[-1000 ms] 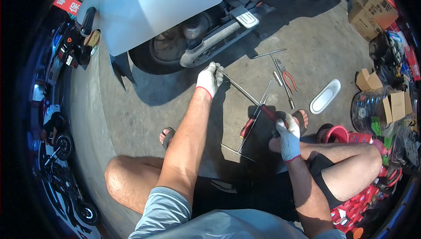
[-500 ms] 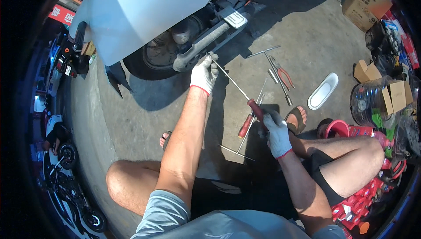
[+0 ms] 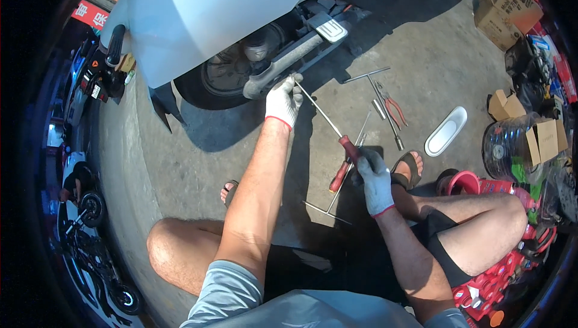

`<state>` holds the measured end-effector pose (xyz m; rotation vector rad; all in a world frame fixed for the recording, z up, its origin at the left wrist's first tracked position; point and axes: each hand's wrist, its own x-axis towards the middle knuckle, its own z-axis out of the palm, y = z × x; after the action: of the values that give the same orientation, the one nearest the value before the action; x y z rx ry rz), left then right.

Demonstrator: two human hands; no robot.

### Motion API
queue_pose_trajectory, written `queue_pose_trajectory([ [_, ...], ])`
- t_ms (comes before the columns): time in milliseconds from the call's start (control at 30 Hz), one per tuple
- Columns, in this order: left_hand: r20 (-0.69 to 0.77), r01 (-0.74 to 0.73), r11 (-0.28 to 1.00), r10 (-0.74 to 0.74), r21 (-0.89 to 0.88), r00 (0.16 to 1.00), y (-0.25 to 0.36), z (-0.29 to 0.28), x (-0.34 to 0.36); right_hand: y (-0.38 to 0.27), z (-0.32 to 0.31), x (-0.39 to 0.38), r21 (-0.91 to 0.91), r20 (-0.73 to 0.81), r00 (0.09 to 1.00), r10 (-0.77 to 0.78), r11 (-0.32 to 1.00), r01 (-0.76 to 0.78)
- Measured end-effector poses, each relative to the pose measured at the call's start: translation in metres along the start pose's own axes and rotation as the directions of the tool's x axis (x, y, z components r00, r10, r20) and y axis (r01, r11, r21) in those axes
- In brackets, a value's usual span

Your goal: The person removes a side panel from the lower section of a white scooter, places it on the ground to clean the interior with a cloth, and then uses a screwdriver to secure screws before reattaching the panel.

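A long screwdriver (image 3: 321, 113) with a red handle lies across my two gloved hands. My left hand (image 3: 283, 98) is closed on the tip end of its shaft, just below the scooter's dark swingarm (image 3: 280, 62) and rear wheel (image 3: 220, 78). My right hand (image 3: 377, 184) grips the red handle. On the concrete beneath lie another red-handled screwdriver (image 3: 341, 177) and a T-bar wrench (image 3: 328, 212). Farther right lie a second T-bar wrench (image 3: 368, 74), a loose socket (image 3: 379, 109), red pliers (image 3: 394, 111) and a white oval dish (image 3: 445, 132).
The scooter's pale body (image 3: 229, 0) overhangs the wheel. Cardboard boxes (image 3: 506, 6), a clear plastic drum (image 3: 501, 150), a pink bucket (image 3: 462, 183) and red bottles (image 3: 490, 283) crowd the right side. On the left, a person (image 3: 75, 186) is beside parked two-wheelers (image 3: 90, 237).
Since a second ago my left hand has moved slightly up toward the swingarm with the screwdriver's tip end. My right hand has shifted left and a little down on the handle.
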<state>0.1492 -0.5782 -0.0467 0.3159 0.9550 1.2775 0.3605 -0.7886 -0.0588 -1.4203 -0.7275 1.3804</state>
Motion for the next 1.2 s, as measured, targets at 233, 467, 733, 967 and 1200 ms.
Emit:
queue_pose_trajectory([
  [233, -0.034, -0.067, 0.993, 0.070, 0.097, 0.997, -0.002, 0.002, -0.006, 0.004, 0.017, -0.003, -0.005, -0.030, 0.999, -0.045, 0.999, 0.045],
  [467, 0.035, -0.030, 0.985, 0.024, 0.168, 0.999, -0.010, 0.003, -0.020, 0.002, 0.017, -0.005, 0.143, 0.004, 0.996, 0.091, 0.986, -0.091],
  [733, -0.069, -0.104, 0.976, 0.119, 0.189, 0.991, -0.022, 0.007, 0.000, 0.015, 0.016, -0.019, 0.000, -0.077, 0.988, -0.134, 0.991, 0.135],
  [967, -0.015, -0.128, 0.984, 0.131, 0.123, 0.991, -0.015, 0.000, 0.000, -0.002, -0.004, -0.013, 0.682, 0.438, 0.844, 0.310, 0.497, -0.536],
  [1200, -0.032, -0.105, 0.981, 0.111, 0.161, 0.993, -0.013, 0.006, -0.004, -0.003, 0.000, -0.013, 0.586, 0.246, 0.938, 0.243, 0.734, -0.344],
])
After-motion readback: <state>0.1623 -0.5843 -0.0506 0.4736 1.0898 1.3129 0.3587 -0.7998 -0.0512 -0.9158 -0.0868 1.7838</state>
